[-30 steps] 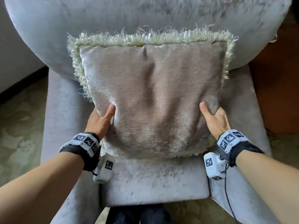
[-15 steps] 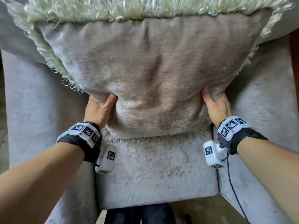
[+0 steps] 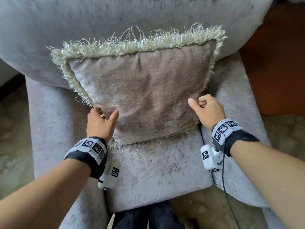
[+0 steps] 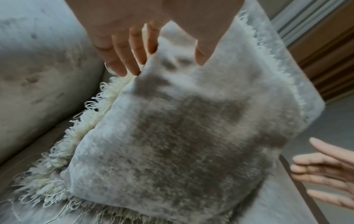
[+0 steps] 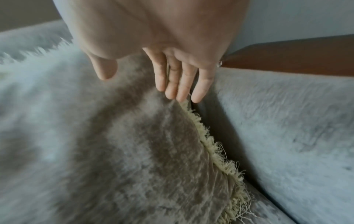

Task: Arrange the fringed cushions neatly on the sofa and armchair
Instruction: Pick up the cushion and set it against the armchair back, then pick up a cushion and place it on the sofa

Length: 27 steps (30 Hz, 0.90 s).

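A taupe velvet cushion with a pale cream fringe leans upright against the grey armchair's back, its lower edge on the seat. My left hand is at the cushion's lower left edge, thumb lying on the front face and straight fingers beside the fringe, as the left wrist view shows. My right hand hovers at the lower right edge with relaxed fingers brushing the fringe; it holds nothing. The cushion fills both wrist views.
The armchair's padded arms flank the cushion closely. A reddish-brown wooden surface stands to the right of the chair. Patterned carpet lies on the left. My dark trouser legs are at the seat's front edge.
Both hands gripped the cushion's lower sides and pushed it against the back. Now the grip has loosened, fingers have straightened, and the cushion stands leaning by itself.
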{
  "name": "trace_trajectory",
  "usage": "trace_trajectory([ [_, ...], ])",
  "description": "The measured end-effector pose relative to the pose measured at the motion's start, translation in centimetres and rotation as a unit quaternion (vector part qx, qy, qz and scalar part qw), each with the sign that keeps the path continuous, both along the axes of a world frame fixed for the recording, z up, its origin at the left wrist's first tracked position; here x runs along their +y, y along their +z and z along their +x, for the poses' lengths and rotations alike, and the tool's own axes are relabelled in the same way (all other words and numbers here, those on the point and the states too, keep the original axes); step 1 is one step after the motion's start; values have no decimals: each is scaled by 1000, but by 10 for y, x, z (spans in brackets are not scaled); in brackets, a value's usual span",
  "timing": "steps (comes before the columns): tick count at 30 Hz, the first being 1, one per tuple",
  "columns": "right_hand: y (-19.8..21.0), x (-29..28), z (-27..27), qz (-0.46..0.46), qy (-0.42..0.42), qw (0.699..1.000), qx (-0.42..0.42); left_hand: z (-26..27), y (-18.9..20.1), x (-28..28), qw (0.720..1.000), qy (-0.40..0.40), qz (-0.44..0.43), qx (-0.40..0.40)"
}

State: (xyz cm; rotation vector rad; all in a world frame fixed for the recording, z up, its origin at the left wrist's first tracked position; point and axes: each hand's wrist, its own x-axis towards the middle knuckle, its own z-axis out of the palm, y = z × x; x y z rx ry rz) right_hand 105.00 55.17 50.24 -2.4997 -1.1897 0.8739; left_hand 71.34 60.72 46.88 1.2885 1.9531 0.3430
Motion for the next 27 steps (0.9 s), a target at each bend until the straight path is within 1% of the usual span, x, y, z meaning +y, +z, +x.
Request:
trace_trajectory([
  [2, 27, -13, -4, -22, 23, 1000, 1, 12, 24, -5, 999, -45, 2, 4],
  [4, 54, -31, -3, -42, 33, 999, -9, 28, 46, -11, 992, -125, -14, -15],
  [6, 76, -52, 7, -63, 28, 997, -24, 50, 67, -18, 976, -212, -38, -40],
  [8, 99, -78, 21, -90, 20, 995, -38, 75, 91, -27, 955, -293, -41, -28],
  [12, 152, -139, 49, -109, -26, 991, -68, 132, 150, -51, 915, -403, -8, -21],
  [15, 186, -186, 70, -109, -65, 988, -87, 171, 189, -78, 888, -458, 28, -19],
  [21, 253, -281, 102, -57, -118, 986, -98, 244, 256, -148, 845, -529, 77, 4],
  [25, 288, -366, 125, -35, -180, 979, -93, 303, 294, -210, 793, -603, 83, 15],
  [27, 302, -417, 136, -34, -215, 972, -91, 337, 313, -248, 752, -651, 103, 16],
])
